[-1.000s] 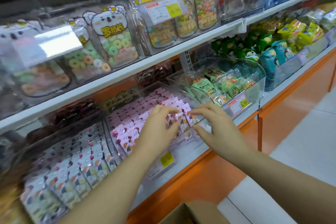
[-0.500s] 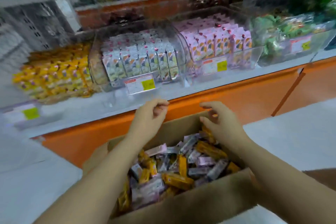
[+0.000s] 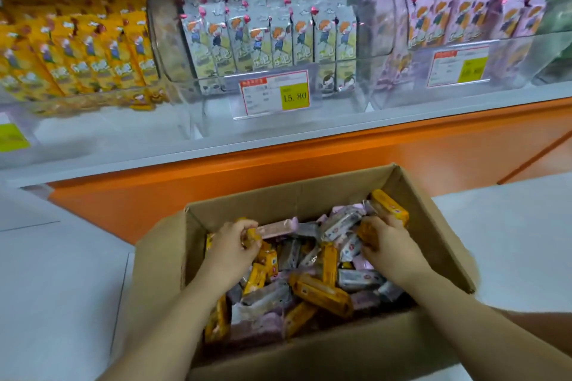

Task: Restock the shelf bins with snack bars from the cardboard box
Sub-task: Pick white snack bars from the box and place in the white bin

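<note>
**Cardboard box (image 3: 288, 198) open, both hands down among the snack bars (image 3: 320, 291)**

White floor (image 3: 510, 250) carries the box, whose far wall stands just near of the orange base panel (image 3: 294, 170). One side flap spreads out to the left.

My left hand (image 3: 230, 246) is low by the left wall, with the fingers curled round a yellow bar (image 3: 254, 235). My right hand (image 3: 391, 246) is toward the far right corner, its fingers curled over a second yellow bar (image 3: 366, 232). A third yellow bar (image 3: 390, 206) leans by the right wall, just beyond my knuckles.

Between my hands lies a loose heap of yellow, grey and pink bars, and the box mouth above it is open.

Up on the shelf (image 3: 278, 145) a bare strip runs along the near edge. Behind it stand three clear bins (image 3: 167, 49): yellow packs (image 3: 77, 49) on the left, grey packs (image 3: 272, 40) in the middle behind a price tag (image 3: 275, 93), and pink packs (image 3: 464, 15) on the right. The packs stand upright in rows, rising above the front lips.
</note>
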`<state>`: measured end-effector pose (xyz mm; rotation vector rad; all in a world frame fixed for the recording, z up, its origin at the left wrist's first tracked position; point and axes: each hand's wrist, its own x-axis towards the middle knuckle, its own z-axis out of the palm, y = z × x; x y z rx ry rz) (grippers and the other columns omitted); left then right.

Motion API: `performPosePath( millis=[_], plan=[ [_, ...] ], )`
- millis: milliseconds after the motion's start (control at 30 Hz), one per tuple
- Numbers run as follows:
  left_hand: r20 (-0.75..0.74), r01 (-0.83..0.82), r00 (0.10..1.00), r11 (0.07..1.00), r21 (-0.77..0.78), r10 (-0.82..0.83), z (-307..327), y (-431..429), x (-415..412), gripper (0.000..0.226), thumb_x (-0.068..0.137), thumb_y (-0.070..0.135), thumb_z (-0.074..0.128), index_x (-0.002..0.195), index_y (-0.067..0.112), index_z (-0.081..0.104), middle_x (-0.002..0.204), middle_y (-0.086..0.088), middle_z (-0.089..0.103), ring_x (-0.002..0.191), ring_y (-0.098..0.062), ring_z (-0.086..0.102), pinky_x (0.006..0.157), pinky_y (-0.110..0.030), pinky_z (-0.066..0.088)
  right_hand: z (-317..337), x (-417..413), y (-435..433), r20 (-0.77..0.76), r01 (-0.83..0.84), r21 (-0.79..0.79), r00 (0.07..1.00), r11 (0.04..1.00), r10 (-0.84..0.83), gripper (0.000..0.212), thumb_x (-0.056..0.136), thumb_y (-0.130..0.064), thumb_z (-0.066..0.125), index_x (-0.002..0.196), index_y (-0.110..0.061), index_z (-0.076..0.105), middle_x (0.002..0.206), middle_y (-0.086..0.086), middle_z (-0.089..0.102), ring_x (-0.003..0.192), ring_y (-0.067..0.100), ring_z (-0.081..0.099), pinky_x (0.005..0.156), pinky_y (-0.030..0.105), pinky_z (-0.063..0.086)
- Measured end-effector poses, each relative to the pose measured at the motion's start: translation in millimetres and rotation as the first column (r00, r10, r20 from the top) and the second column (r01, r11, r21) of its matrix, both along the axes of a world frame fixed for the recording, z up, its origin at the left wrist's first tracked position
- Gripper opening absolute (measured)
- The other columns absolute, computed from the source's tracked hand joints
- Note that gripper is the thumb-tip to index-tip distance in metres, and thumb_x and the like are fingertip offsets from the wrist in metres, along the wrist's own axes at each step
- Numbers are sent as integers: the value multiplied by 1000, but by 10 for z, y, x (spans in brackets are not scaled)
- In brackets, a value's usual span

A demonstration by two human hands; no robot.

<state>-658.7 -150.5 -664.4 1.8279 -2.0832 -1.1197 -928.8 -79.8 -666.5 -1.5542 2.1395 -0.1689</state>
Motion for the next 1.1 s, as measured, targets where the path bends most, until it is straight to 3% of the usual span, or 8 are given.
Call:
performPosePath(
  millis=[233,333,433,533,700,800,933,1100],
  plan=[
    [-40,-71,996,992,108,76,-220,-24,57,38,95,24,56,132,27,46,146,2,28,135,-18,34,110,-33,33,-168,75,-341,-54,-45,64,997,997,49,60,92,-22,56,146,-21,29,144,13,35,128,35,35,102,43,40],
    [-69,-112,990,987,114,121,-260,-53,64,39,94,21,57,132,24,48,142,0,30,130,-19,42,107,-35,39,-228,63,-496,-43,-71,90,996,993,75,65,92,-24,57,147,-20,24,147,13,31,128,36,37,99,45,42],
    [-97,-185,976,976,114,196,-306,-80,75,34,93,13,59,125,22,52,137,-4,33,115,-16,50,104,-33,43,-266,54,-583,-68,-93,142,992,986,104,63,93,-27,55,146,-20,23,138,12,42,120,34,46,88,43,48],
    [-118,-224,964,967,122,238,-372,-110,113,31,89,7,62,112,25,53,129,-4,41,104,-11,49,99,-31,44,-298,57,-602,-136,-110,182,981,977,136,60,94,-32,53,146,-22,24,133,10,49,126,32,39,88,41,47],
    [-49,-191,978,964,187,203,-433,-147,129,37,87,6,64,119,22,53,120,0,48,114,-13,48,89,-22,40,-335,128,-557,-284,-226,245,913,943,292,40,97,-31,45,137,-29,43,141,3,41,131,28,32,89,37,45],
    [-11,-150,988,970,192,155,-422,-158,136,38,87,4,64,120,19,55,124,-2,51,117,-14,49,92,-23,42,-306,139,-567,-273,-235,238,915,942,297,35,97,-27,45,132,-30,48,133,1,50,129,26,35,84,35,44],
    [-20,-129,990,967,221,137,-392,-147,150,40,88,3,64,123,17,54,121,-1,52,105,-12,50,90,-24,44,-263,168,-569,-250,-224,227,927,948,279,30,95,-30,49,124,-29,52,116,6,58,121,25,42,76,32,43],
    [58,-10,998,971,238,-3,-350,-141,161,37,90,14,64,125,17,55,123,-1,58,102,-9,53,91,-23,45,-297,233,-564,-282,-293,241,891,925,356,30,93,-36,50,121,-25,51,121,5,56,123,26,39,83,34,43]
  ],
)
